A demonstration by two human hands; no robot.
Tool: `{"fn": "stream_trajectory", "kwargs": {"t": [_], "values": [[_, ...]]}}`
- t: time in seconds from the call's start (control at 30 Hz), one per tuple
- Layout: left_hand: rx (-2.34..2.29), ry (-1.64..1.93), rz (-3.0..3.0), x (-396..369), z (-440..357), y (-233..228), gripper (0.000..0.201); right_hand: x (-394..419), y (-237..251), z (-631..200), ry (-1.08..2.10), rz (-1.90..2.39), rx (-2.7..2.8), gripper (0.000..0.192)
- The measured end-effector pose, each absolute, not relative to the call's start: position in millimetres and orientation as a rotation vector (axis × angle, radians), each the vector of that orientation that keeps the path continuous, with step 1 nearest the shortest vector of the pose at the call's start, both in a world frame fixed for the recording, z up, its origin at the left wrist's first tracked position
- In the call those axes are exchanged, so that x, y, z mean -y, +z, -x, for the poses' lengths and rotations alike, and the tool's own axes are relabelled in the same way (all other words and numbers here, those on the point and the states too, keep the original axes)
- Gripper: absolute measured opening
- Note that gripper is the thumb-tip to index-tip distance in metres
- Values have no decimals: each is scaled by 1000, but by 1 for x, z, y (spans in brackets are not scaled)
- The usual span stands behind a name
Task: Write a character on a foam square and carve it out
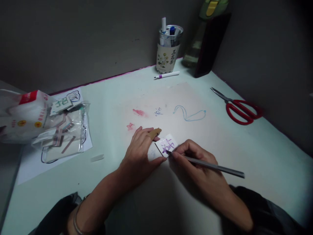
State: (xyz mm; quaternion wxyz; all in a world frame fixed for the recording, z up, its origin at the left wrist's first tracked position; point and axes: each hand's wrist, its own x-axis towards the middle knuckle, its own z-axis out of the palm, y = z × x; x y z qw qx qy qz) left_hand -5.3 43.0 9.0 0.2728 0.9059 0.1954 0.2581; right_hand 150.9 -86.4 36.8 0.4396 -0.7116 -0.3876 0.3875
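Observation:
A small white square card with purple handwritten characters lies on the table, a dark line along its left edge. My left hand grips it from the left, thumb at the near corner and index finger at the far one. A tan bandage wraps that index finger. My right hand is closed around a dark grey pencil. The pencil's tip touches the card's lower left part, over the purple strokes. Whether it leaves a mark there cannot be made out.
Red-handled scissors lie at right. A purple-banded marker rests before a cup of pens. A bottle stands behind a dark upright panel. Plastic bags with small tiles cover drawn paper; a whitish stick lies nearby.

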Motion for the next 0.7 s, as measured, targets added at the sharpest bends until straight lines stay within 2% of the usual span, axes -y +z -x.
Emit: {"fn": "stream_trajectory", "kwargs": {"t": [0.7], "values": [[-546, 645, -2409, -41, 7, 10, 64, 80, 47, -153, 931, 1769, 867, 14]]}}
